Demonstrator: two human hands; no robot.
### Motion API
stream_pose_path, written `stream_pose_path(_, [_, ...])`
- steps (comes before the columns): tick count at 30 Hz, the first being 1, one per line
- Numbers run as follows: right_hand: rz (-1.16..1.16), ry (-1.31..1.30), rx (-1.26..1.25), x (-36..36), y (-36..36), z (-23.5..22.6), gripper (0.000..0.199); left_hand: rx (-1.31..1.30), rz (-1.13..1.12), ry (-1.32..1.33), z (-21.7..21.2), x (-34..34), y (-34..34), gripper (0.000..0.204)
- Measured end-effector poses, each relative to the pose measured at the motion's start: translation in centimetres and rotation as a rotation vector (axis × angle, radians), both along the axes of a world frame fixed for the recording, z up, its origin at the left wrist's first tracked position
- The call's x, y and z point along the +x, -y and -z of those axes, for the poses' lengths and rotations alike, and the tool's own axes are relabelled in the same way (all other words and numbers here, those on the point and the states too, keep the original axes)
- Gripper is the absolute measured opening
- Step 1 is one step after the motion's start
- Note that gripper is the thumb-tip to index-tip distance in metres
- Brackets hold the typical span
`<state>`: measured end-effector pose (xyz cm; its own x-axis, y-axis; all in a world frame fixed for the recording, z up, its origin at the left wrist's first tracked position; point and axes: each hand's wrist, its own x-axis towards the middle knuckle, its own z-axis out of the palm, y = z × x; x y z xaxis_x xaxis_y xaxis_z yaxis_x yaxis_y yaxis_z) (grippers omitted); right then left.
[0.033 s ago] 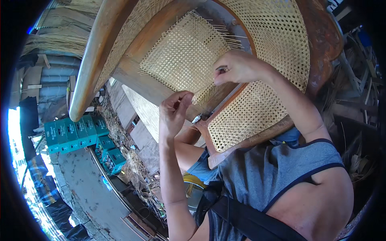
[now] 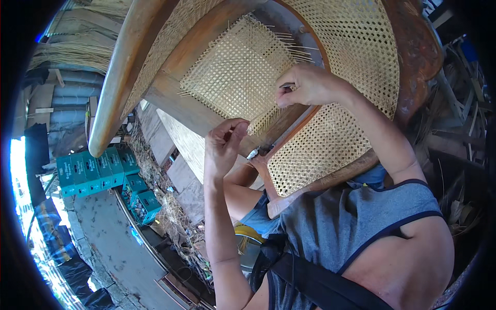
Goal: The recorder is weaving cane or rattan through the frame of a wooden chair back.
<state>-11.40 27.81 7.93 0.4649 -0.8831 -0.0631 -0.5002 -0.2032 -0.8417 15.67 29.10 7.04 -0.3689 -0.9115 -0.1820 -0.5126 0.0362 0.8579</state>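
A wooden chair frame (image 2: 194,118) holds a woven cane seat panel (image 2: 240,67), with loose strand ends sticking out along its edges. At the near corner of the panel, my left hand (image 2: 223,142) is closed in a pinch, thumb against fingertips. My right hand (image 2: 307,87) hovers over the panel's right edge, fingers curled and pinched together. A thin cane strand seems to run between the two hands; its ends are hidden in the fingers. Close by on the right curves the chair's finished cane side (image 2: 320,150).
A thick wooden rail (image 2: 116,77) of the chair rises at left. Teal plastic crates (image 2: 98,170) are stacked beyond it, beside a concrete strip (image 2: 111,232). Bundles of cane (image 2: 77,54) lie at the far left. Scrap wood (image 2: 460,124) clutters the right side.
My right hand has shifted very slightly to the right, its fingers still pinched. The left hand stays nearly where it was.
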Motion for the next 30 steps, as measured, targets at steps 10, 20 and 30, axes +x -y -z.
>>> stream_pose_path(10, [0.256,-0.165,-0.532,3.3,2.8,3.0,0.014,0.022,-0.101,-0.230,2.5,-3.8,3.5,0.017])
stream_pose_path(20, [0.031,-0.473,0.167,-1.3,12.2,12.1,0.018,-1.012,0.025,0.514,0.9,-4.8,19.7,0.012])
stream_pose_path(30, [0.375,0.105,0.304,1.4,22.0,8.6,0.025,-0.885,0.331,0.349,3.6,-7.5,31.2,0.007])
